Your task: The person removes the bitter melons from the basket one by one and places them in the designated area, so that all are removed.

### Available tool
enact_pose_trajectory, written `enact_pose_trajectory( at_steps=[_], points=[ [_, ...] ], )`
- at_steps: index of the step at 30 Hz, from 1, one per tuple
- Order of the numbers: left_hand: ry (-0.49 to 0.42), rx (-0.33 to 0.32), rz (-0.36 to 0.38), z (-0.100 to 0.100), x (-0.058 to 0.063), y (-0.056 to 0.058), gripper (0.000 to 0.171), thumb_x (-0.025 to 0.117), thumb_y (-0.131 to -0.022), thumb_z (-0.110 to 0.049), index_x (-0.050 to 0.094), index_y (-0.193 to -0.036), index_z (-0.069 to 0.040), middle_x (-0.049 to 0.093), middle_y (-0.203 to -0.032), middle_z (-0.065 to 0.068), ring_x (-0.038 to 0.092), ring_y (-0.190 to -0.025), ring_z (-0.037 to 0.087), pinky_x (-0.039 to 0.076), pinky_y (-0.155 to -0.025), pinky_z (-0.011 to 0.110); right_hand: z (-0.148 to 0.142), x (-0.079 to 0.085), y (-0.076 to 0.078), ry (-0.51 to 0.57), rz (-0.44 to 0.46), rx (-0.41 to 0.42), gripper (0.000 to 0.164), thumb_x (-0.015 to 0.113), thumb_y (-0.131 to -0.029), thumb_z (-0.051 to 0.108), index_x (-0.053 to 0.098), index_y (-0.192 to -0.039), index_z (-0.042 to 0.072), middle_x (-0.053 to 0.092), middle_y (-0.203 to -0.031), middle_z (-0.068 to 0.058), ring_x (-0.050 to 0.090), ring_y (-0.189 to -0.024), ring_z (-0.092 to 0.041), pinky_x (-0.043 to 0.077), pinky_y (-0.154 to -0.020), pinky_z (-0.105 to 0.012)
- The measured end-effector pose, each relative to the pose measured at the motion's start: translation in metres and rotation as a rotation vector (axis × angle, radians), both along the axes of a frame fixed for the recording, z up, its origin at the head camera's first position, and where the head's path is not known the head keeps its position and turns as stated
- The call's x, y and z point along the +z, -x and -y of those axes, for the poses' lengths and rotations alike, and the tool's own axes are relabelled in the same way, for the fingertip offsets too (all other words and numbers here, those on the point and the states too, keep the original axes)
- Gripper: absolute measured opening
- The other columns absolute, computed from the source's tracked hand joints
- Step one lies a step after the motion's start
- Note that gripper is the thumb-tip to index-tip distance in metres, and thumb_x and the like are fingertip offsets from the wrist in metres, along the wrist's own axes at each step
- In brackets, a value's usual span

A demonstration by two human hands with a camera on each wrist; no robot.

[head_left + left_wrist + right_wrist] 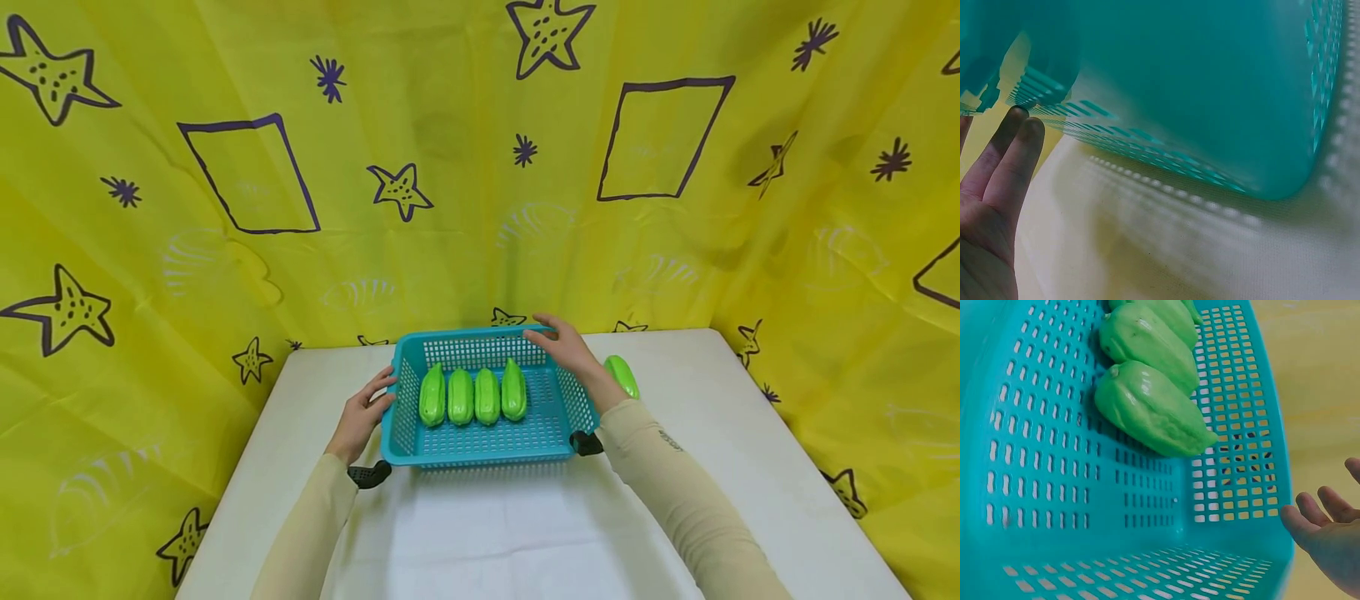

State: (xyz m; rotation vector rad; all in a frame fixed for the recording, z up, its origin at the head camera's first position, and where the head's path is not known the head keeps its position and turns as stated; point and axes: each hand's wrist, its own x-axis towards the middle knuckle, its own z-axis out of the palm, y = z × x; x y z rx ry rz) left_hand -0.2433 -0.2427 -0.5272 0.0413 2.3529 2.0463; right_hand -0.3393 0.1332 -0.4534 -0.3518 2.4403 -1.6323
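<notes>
A turquoise plastic basket (480, 457) with lattice walls sits on the table, and several glossy light-green, ribbed, gourd-like vegetables (487, 397) lie side by side in it. At the basket's left side is my left hand (360, 421); its extended fingers (1013, 165) touch the outer wall near the rim. My right hand (568, 348) is over the far right corner, fingers spread and fairly straight. In the right wrist view its fingertips (1297, 519) come close to the rim; contact is unclear. One more such vegetable (622, 377) lies outside the basket, right of it, partly behind my right wrist.
The white-covered table (495, 542) extends in front of and to both sides of the basket. A yellow curtain (450, 267) with stars and shapes encloses the back and sides. Black wrist mounts (369, 475) sit close to the basket's front corners.
</notes>
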Motion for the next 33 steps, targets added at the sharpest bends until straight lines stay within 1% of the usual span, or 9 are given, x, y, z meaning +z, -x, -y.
enact_pose_trajectory(
  at_steps=[4, 7, 11, 14, 17, 20, 25, 31, 33],
  points=[
    [-0.001, -0.007, -0.008, 0.001, -0.001, 0.001, 0.046, 0.056, -0.101, -0.023, 0.048, -0.144, -0.007, 0.03, -0.158, -0.006, 0.041, -0.137, 0.029, 0.046, -0.102, 0.037, 0.006, -0.005, 0.003, -0.01, 0.005, -0.004, 0.068, 0.058, -0.098, 0.041, 0.032, -0.152, 0.008, 0.03, -0.156, -0.017, 0.036, -0.138, -0.039, 0.036, -0.106, -0.057],
    [-0.003, 0.003, 0.004, 0.0, -0.001, 0.002, 0.045, 0.056, -0.101, -0.023, 0.048, -0.143, -0.008, 0.031, -0.157, -0.009, 0.042, -0.137, 0.027, 0.046, -0.101, 0.034, 0.01, -0.008, 0.004, -0.016, 0.009, -0.016, 0.069, 0.058, -0.098, 0.04, 0.032, -0.152, 0.008, 0.032, -0.155, -0.017, 0.036, -0.137, -0.038, 0.036, -0.107, -0.056],
    [-0.007, 0.007, 0.016, 0.001, -0.001, 0.002, 0.045, 0.056, -0.101, -0.024, 0.049, -0.143, -0.009, 0.031, -0.156, -0.011, 0.042, -0.137, 0.025, 0.044, -0.104, 0.038, 0.013, -0.009, 0.005, -0.021, 0.023, 0.001, 0.069, 0.062, -0.096, 0.037, 0.033, -0.153, 0.01, 0.031, -0.155, -0.018, 0.036, -0.137, -0.038, 0.037, -0.106, -0.056],
    [-0.006, 0.007, 0.01, 0.0, -0.002, 0.002, 0.046, 0.057, -0.101, -0.024, 0.049, -0.143, -0.009, 0.03, -0.157, -0.009, 0.041, -0.137, 0.027, 0.045, -0.103, 0.038, 0.015, -0.01, 0.006, -0.025, 0.035, 0.023, 0.069, 0.064, -0.095, 0.035, 0.032, -0.153, 0.012, 0.029, -0.156, -0.018, 0.035, -0.138, -0.038, 0.037, -0.106, -0.057],
    [0.0, 0.008, 0.007, 0.0, -0.001, 0.002, 0.046, 0.056, -0.101, -0.024, 0.048, -0.143, -0.008, 0.029, -0.158, -0.006, 0.041, -0.137, 0.029, 0.047, -0.101, 0.034, 0.017, -0.013, 0.007, -0.029, 0.041, 0.029, 0.068, 0.064, -0.096, 0.031, 0.033, -0.153, 0.011, 0.029, -0.156, -0.019, 0.034, -0.138, -0.039, 0.037, -0.106, -0.057],
    [0.005, 0.003, 0.007, 0.0, -0.001, 0.001, 0.047, 0.056, -0.101, -0.024, 0.047, -0.144, -0.007, 0.029, -0.159, -0.006, 0.041, -0.137, 0.029, 0.046, -0.102, 0.036, 0.018, -0.018, 0.01, -0.05, 0.036, 0.03, 0.065, 0.063, -0.096, 0.03, 0.036, -0.151, 0.01, 0.032, -0.154, -0.019, 0.036, -0.136, -0.04, 0.04, -0.103, -0.056],
    [0.002, 0.011, 0.019, 0.0, 0.0, 0.001, 0.044, 0.055, -0.101, -0.023, 0.049, -0.143, -0.01, 0.031, -0.156, -0.012, 0.042, -0.136, 0.025, 0.044, -0.104, 0.041, 0.02, -0.022, 0.01, -0.094, 0.028, 0.035, 0.06, 0.063, -0.096, 0.03, 0.042, -0.148, 0.009, 0.039, -0.15, -0.02, 0.04, -0.133, -0.04, 0.042, -0.101, -0.054],
    [0.003, 0.014, 0.019, -0.001, 0.001, 0.0, 0.044, 0.055, -0.101, -0.022, 0.048, -0.143, -0.01, 0.031, -0.157, -0.01, 0.043, -0.136, 0.026, 0.044, -0.104, 0.04, 0.021, -0.026, 0.01, -0.133, 0.055, 0.059, 0.058, 0.063, -0.096, 0.027, 0.043, -0.147, 0.008, 0.037, -0.15, -0.023, 0.037, -0.135, -0.042, 0.037, -0.105, -0.057],
    [0.006, 0.013, 0.018, -0.001, 0.001, 0.0, 0.044, 0.055, -0.101, -0.022, 0.048, -0.143, -0.01, 0.03, -0.157, -0.01, 0.043, -0.136, 0.026, 0.044, -0.104, 0.04, 0.021, -0.028, 0.011, -0.161, 0.061, 0.076, 0.057, 0.063, -0.097, 0.026, 0.044, -0.147, 0.008, 0.038, -0.149, -0.023, 0.036, -0.136, -0.043, 0.036, -0.105, -0.058]
  ],
)
